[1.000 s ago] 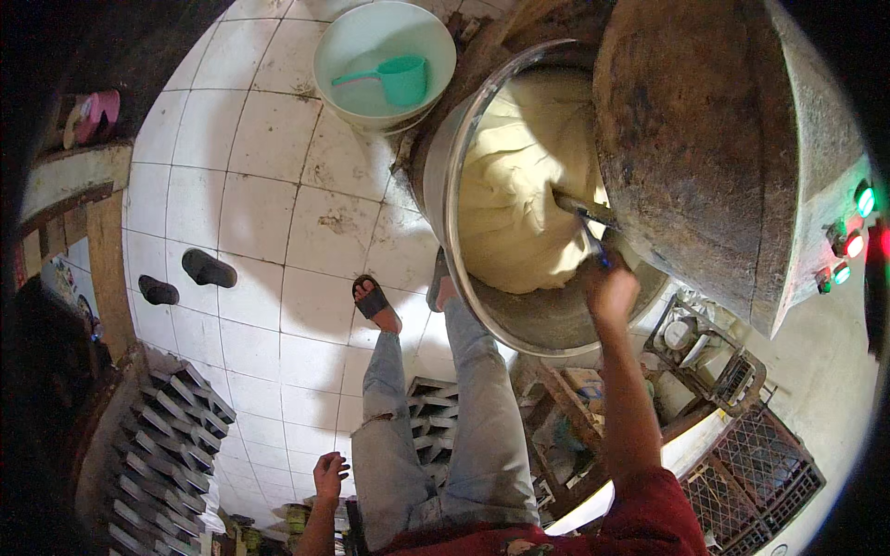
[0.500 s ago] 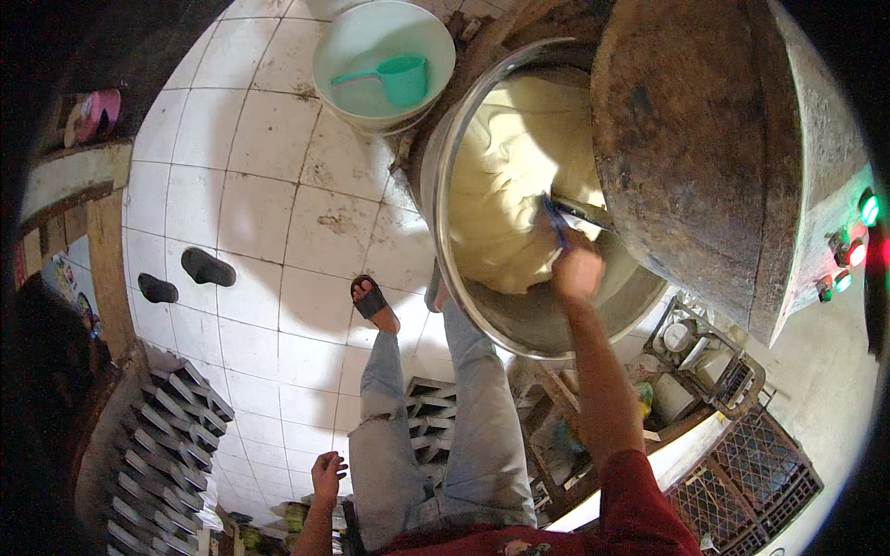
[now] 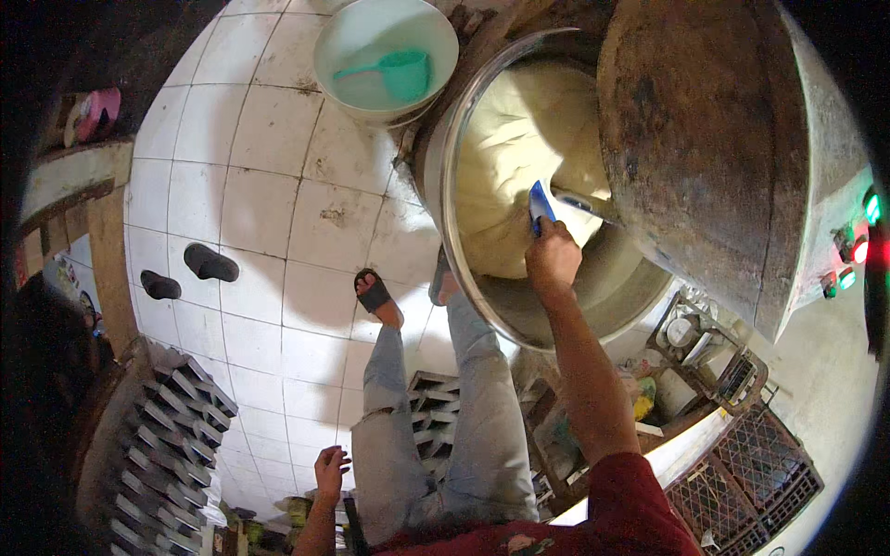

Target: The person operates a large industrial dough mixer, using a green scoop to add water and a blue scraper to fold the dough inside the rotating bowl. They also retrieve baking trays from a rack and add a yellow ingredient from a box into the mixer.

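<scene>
My right hand (image 3: 553, 257) reaches over the rim of a large steel mixing bowl (image 3: 451, 213), closed on a blue dough scraper (image 3: 540, 206). Pale, smooth dough (image 3: 505, 130) fills much of the bowl, and the scraper is over or against it; exact contact is hard to tell. Just right of the scraper, a metal mixing arm (image 3: 586, 206) comes out from under the big worn mixer head (image 3: 705, 139). My left hand (image 3: 330, 471) hangs beside my left leg, fingers loosely bent and somewhat apart, holding nothing.
A white bucket (image 3: 336, 97) with a green dipper (image 3: 404, 76) stands left of the bowl. Stacked metal pans (image 3: 167, 445) are at lower left. Loose slippers (image 3: 210, 263) lie on the tiles. Lit buttons (image 3: 860, 250) sit on the mixer's side; a brown crate (image 3: 742, 473) is lower right.
My right hand has moved a little left and away from me with the scraper, which has turned from edge-on to show its blue face. My left hand has barely moved.
</scene>
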`<state>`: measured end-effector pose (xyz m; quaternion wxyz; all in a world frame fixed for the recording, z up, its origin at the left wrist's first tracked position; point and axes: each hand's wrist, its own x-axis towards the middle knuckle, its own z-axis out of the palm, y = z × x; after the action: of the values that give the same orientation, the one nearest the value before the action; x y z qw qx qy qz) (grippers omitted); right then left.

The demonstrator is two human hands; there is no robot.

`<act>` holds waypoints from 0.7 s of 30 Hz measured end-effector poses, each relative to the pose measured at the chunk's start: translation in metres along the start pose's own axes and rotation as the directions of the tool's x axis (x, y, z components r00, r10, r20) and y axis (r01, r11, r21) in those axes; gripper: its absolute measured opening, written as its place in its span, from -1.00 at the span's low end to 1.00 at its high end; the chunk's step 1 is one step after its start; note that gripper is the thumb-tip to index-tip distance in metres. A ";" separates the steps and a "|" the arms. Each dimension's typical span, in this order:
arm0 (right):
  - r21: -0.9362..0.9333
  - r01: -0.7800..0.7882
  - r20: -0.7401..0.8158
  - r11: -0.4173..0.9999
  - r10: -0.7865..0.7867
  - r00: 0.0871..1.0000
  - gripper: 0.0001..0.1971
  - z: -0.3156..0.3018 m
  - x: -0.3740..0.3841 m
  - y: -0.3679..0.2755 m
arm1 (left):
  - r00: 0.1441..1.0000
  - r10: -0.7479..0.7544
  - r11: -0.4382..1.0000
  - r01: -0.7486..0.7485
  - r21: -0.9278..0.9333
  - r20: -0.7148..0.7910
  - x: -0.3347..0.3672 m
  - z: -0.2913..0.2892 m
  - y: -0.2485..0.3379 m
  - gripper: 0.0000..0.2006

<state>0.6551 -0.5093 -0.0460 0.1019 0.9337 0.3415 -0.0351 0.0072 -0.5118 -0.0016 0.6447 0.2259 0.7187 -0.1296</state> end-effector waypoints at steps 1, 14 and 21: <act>0.094 -0.009 0.127 0.996 -0.003 0.992 -0.65 -0.016 -0.010 -0.004 | 0.999 -0.019 1.000 0.019 -0.012 -0.030 -0.002 -0.007 -0.007 -0.75; 0.019 -0.012 0.115 1.000 0.010 0.993 -0.75 0.008 -0.015 -0.008 | 0.999 -0.027 1.000 0.027 -0.014 -0.036 0.003 -0.012 -0.005 -0.75; 0.355 -0.098 0.105 0.930 0.064 0.992 -0.77 -0.123 -0.075 0.047 | 0.996 -0.052 0.997 0.047 -0.060 -0.073 -0.012 -0.030 -0.034 -0.72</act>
<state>0.6279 -0.5657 0.0920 -0.0537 0.9472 0.2855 -0.1356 -0.0349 -0.5281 0.0103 0.6205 0.1938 0.7510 -0.1159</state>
